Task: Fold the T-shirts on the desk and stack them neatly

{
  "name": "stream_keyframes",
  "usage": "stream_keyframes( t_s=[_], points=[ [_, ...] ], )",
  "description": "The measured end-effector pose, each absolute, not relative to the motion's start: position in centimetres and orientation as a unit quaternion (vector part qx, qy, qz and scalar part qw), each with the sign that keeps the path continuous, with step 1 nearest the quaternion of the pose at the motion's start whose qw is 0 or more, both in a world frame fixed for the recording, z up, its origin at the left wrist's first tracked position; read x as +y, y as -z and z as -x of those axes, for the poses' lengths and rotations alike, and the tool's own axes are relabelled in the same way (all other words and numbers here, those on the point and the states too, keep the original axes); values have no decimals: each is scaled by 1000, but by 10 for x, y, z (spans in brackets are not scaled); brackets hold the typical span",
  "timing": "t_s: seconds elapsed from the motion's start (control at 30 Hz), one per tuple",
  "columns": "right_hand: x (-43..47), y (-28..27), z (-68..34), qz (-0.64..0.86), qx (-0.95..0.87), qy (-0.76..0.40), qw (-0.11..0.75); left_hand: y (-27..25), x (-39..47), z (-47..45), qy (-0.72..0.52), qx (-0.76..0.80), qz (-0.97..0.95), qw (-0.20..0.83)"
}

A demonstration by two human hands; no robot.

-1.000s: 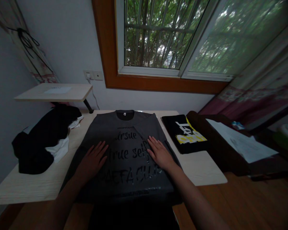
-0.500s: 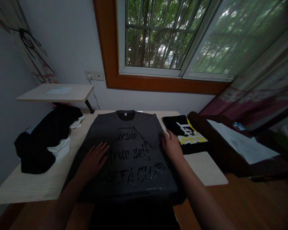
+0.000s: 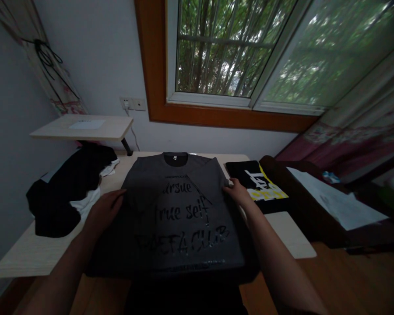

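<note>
A dark grey T-shirt (image 3: 184, 201) with black lettering lies spread flat, its collar toward the window and its lower edge hanging over the table's near side. My left hand (image 3: 105, 209) is closed on the shirt's left edge, fingertips partly hidden in dim light. Opposite it, my right hand (image 3: 237, 191) pinches the right edge below the sleeve. Just right of that hand lies a folded black garment (image 3: 236, 168) with a white and yellow print.
A heap of black and white clothes (image 3: 57, 197) rests on the left of the pale table (image 3: 22, 258), under a small raised shelf (image 3: 82, 124). To the right stands a dark brown piece of furniture (image 3: 315, 214) with a whitish sheet (image 3: 338, 201) on it. A window is behind.
My left hand has moved left, from lying flat on the shirt's front to its left edge, and closed there. My right hand has stayed at the right edge. The view has shifted slightly.
</note>
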State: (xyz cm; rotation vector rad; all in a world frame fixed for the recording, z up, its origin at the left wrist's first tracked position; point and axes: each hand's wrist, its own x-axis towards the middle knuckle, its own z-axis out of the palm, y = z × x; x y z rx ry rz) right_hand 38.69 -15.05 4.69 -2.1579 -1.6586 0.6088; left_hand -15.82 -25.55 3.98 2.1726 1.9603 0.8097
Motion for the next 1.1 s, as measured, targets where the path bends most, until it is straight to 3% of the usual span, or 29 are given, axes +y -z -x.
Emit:
stream_keyframes(
  t_s=[0.13,0.47,0.7,0.83,0.97,1.1],
  points=[
    [-150,-49,-380,668,-592,-352,281,-27,-220,184,-297,623,-721,64],
    [-153,-79,-337,561,-649,-353,373,-7,-200,181,-275,608,-744,28],
    [-141,-129,-235,482,-726,-305,383,-11,-208,178,-258,571,-780,22],
    [-147,-125,-151,423,-795,-258,350,-12,-210,176,-242,558,-792,41],
    [-171,-98,-95,287,-860,-373,196,-10,-211,177,-236,553,-798,48],
    [-180,-78,-98,276,-865,-362,209,-10,-212,176,-228,563,-793,49]
  ],
)
